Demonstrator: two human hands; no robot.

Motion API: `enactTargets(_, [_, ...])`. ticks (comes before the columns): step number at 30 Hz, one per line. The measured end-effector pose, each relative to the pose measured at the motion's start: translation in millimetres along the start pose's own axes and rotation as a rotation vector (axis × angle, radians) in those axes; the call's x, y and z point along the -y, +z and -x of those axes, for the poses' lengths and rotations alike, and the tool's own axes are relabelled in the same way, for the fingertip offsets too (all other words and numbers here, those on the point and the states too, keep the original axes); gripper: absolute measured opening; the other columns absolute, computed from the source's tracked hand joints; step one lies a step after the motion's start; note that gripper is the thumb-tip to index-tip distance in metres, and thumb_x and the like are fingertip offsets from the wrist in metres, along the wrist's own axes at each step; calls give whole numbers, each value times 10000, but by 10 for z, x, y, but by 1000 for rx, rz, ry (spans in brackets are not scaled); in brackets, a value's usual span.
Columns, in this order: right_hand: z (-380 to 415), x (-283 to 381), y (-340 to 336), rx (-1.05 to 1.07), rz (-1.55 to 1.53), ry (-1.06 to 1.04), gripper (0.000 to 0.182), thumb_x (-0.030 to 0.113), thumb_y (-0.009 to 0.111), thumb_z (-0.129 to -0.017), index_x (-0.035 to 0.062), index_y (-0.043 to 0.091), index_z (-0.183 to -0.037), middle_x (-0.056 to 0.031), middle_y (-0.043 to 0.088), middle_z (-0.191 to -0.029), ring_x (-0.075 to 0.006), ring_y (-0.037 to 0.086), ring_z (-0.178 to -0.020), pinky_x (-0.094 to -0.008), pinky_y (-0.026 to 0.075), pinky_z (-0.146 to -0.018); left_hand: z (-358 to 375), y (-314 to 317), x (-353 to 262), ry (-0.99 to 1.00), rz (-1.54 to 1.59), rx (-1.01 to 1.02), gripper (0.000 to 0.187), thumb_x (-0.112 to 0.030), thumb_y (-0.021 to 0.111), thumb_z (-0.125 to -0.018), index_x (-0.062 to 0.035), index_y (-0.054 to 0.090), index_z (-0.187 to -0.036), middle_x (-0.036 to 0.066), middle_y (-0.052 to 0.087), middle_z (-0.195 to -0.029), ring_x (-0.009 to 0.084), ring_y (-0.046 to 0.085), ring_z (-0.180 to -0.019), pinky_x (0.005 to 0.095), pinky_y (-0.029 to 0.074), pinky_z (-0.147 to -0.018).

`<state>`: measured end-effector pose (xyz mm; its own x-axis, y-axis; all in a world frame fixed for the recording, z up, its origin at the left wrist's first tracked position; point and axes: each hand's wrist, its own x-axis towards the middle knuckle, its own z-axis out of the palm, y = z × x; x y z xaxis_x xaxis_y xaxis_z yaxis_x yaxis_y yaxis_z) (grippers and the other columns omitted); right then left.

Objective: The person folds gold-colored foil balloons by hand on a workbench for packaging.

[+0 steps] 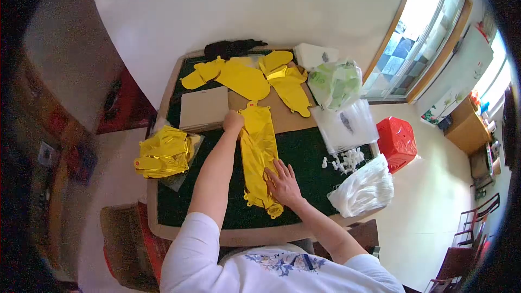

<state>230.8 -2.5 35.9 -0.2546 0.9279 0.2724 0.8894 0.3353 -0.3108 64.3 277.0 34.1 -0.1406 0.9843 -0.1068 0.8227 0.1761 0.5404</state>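
Observation:
A gold foil balloon [259,149], flat and creased with small tabs along its ends, lies lengthwise on the dark green table top [304,157]. My left hand [233,122] is closed at its upper left edge, beside the cardboard stack; the fingertips are partly hidden. Spread flat on the lower right part of the balloon is my right hand [283,185], fingers apart. Beyond them, more flat gold foil balloons [242,78] rest on a brown cardboard sheet [247,103]. A bundle of folded gold foil [164,152] sits at the table's left edge.
Cardboard pieces [203,108] are stacked at the left. On the right are a green-and-white plastic bag [335,81], clear bags [346,127], small white pieces [347,160] and a white string bundle [362,189]. A red stool [396,144] stands beside the table.

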Motion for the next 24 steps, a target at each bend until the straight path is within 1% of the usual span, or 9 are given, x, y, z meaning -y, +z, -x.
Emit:
enactTargets(2, [8, -10, 18, -26, -8, -20, 418, 278, 525, -906, 135, 511, -1299, -188, 328, -1448, -341, 277, -1366, -506, 211, -1113, 21, -59, -49, -89, 40, 50, 268, -171, 574, -862, 7, 598, -1062, 200, 634, -1076, 350, 612, -1016, 443, 507, -820])
enactTargets(6, [11, -23, 39, -40, -21, -16, 415, 280, 518, -910, 137, 511, -1299, -184, 325, -1451, -339, 269, -1369, -503, 204, -1116, 116, -111, -116, -110, -6, 88, 267, -150, 591, -858, 0, 593, -1079, 199, 618, -1112, 347, 603, -1035, 442, 502, -834])
enactTargets(8, [8, -19, 40, -17, 2, -3, 412, 275, 524, -907, 139, 513, -1296, -181, 335, -1446, -339, 277, -1366, -502, 211, -1113, 238, -164, -159, -63, -29, 13, 254, -151, 563, -880, -5, 588, -1086, 198, 615, -1113, 343, 599, -1040, 445, 500, -835])
enactTargets(15, [8, -18, 39, -31, 7, -16, 417, 277, 522, -906, 137, 512, -1298, -183, 348, -1436, -336, 279, -1365, -503, 212, -1112, 219, -64, -67, -32, -33, -54, 256, -142, 528, -899, -12, 556, -1117, 206, 609, -1104, 345, 595, -1031, 441, 497, -831])
enactTargets(18, [4, -20, 40, -43, -14, -18, 419, 274, 518, -903, 139, 513, -1299, -182, 344, -1439, -334, 269, -1370, -506, 208, -1114, 489, -127, -19, 95, 94, -99, 252, -143, 512, -906, -8, 547, -1116, 199, 597, -1115, 348, 585, -1028, 432, 488, -844])
enactTargets(20, [6, -1, 30, -19, 4, 2, 418, 266, 524, -895, 141, 517, -1293, -183, 343, -1440, -334, 269, -1371, -510, 215, -1110, 810, -114, 121, 345, 167, -261, 247, -154, 486, -921, -5, 546, -1108, 185, 584, -1123, 356, 562, -1045, 429, 463, -881])
enactTargets(21, [0, 3, 20, -17, -1, 2, 418, 266, 524, -895, 141, 517, -1293, -183, 343, -1440, -334, 269, -1371, -510, 215, -1110, 858, -54, 220, 341, 163, -260, 247, -154, 486, -921, -5, 546, -1108, 185, 584, -1123, 356, 562, -1045, 429, 463, -881])
enactTargets(23, [5, 9, 6, -16, -16, -2, 415, 262, 523, -893, 143, 518, -1290, -187, 341, -1441, -340, 268, -1370, -513, 219, -1108, 864, 149, 474, 614, 12, -340, 289, -171, 465, -933, -7, 538, -1160, 169, 568, -1179, 336, 510, -1147, 433, 405, -974])
enactTargets(24, [12, 9, 10, -8, -20, -4, 415, 262, 523, -893, 143, 518, -1290, -187, 341, -1441, -340, 268, -1370, -513, 219, -1108, 875, 183, 518, 606, 10, -337, 289, -171, 465, -933, -7, 538, -1160, 169, 568, -1179, 336, 510, -1147, 433, 405, -974])
